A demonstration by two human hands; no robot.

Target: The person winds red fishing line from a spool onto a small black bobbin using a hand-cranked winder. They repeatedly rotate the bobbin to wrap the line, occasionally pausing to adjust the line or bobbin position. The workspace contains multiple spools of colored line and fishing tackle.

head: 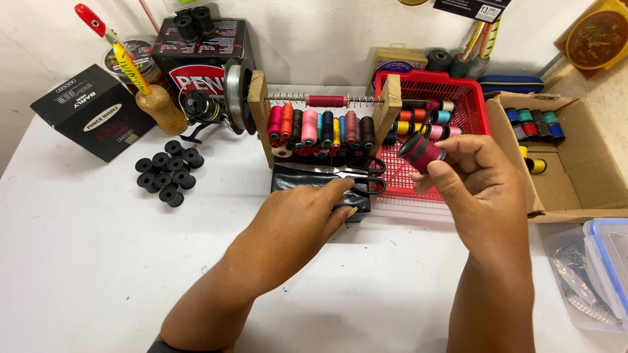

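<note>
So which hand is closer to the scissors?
Left. The left hand has its fingertips right on the scissors, by the handles. The right hand is off to the right of them, holding up a red spool.

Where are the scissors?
In the head view, the scissors lie at table centre on a black pouch, below the thread rack, under the left hand fingertips, beside the red basket.

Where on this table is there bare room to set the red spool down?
Bare white table lies left of the left hand, below the empty black spools, and between the forearms. It is crowded by the thread rack, scissors and red basket.
</note>
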